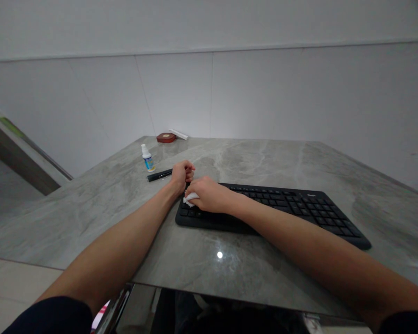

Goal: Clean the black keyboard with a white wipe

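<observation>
My right hand [207, 194] is closed on a crumpled white tissue [191, 198] and presses it onto the keys at the left end of a black keyboard [282, 200]. At that keyboard's far left corner is my left hand [183, 172], its fingers curled in and seeming to hold the edge; the exact contact is hidden. Just left of my left hand lies a slim black object [157, 175] with a thin silvery piece beside it, partly covered by the hand. My right forearm crosses over the middle of the keyboard.
A small white spray bottle [147, 158] with a blue label stands upright on the grey marbled table [251, 160], left of my hands. Farther back lie a reddish-brown case [166, 138] and a flat white strip [179, 134], near the pale wall [264, 93].
</observation>
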`<state>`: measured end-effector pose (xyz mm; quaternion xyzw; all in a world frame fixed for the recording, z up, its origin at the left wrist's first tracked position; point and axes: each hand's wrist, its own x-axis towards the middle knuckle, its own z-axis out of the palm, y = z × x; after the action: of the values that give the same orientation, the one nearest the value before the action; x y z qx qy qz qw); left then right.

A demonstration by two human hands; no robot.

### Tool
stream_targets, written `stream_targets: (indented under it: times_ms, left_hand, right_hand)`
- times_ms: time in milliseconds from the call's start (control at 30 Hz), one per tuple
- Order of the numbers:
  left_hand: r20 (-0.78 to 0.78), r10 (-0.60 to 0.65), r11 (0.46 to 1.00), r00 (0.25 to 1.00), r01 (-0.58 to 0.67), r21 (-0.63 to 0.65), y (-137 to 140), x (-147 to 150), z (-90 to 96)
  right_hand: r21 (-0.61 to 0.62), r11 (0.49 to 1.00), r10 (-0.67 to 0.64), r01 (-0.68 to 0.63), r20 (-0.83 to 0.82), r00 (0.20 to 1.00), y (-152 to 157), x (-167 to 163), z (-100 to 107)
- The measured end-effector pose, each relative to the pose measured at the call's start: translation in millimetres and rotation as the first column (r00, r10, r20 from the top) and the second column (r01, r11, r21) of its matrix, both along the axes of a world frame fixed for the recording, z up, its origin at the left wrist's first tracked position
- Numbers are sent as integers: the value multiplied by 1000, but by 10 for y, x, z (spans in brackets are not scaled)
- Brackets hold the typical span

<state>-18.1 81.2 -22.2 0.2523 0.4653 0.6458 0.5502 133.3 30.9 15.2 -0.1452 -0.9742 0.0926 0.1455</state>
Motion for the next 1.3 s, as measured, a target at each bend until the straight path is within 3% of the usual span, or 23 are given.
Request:
stream_targets:
  times_ms: [100, 167, 267, 333, 433, 500, 600, 733, 833, 900, 1000, 1100, 1167, 1300]
  left_hand:
    - [7, 0, 1000, 1000, 0, -9, -5, -1, 1]
    - [8, 5, 1000, 1000, -5, -11, -6, 0, -2]
    - [8, 19, 1000, 1000, -19, -7, 1, 3, -14]
    - [10, 23, 1000, 1000, -23, -6, 9, 2, -25]
    - [14, 19, 1000, 1000, -18, -7, 18, -3, -35]
    - [13, 18, 1000, 1000, -18, -7, 22, -6, -39]
    - [8, 23, 1000, 1000, -23, -7, 25, -9, -40]
    - [3, 15, 1000, 1000, -15, -15, 25, -10, -35]
    - [-4, 13, 1000, 1000, -13, -13, 21, -5, -30]
    - [-12, 16, 1000, 1000, -16, -10, 18, 0, -28]
    - [-23, 20, 1000, 1000, -20, -10, 17, 6, -27]
    - [-30, 20, 1000, 999, -21, -10, 16, 6, -27]
    - [-35, 20, 1000, 999, -20, -9, 14, 4, -28]
    - [-43, 17, 1000, 999, -17, -9, 10, -3, -31]
  right_hand:
    - [4, 1000, 15, -14, -76, 997, -16, -17, -29]
    - [-18, 998, 55, -55, 5, 998, 5, -1, -11]
    - [-14, 1000, -17, 18, 61, 998, 66, 45, 19]
    - [3, 998, -61, 61, 11, 998, 93, 59, 9]
    - [-11, 1000, 7, -8, -51, 999, 91, 40, -26]
    - [-19, 999, 47, -47, -7, 999, 78, 18, -39]
    - [2, 1000, -17, 17, 48, 999, 59, -3, -52]
    - [-23, 999, -25, 24, -63, 998, 49, 9, -50]
    - [-84, 995, 56, -52, 47, 997, 85, 60, 14]
    - [-77, 997, 21, -12, 118, 993, 118, 96, 55]
    - [-21, 998, -63, 66, 99, 993, 142, 128, 70]
    - [-55, 998, -33, 37, 79, 996, 146, 158, 89]
    - [-96, 995, 4, 11, 157, 988, 155, 190, 131]
    - [-63, 995, -60, 76, 226, 972, 164, 243, 187]
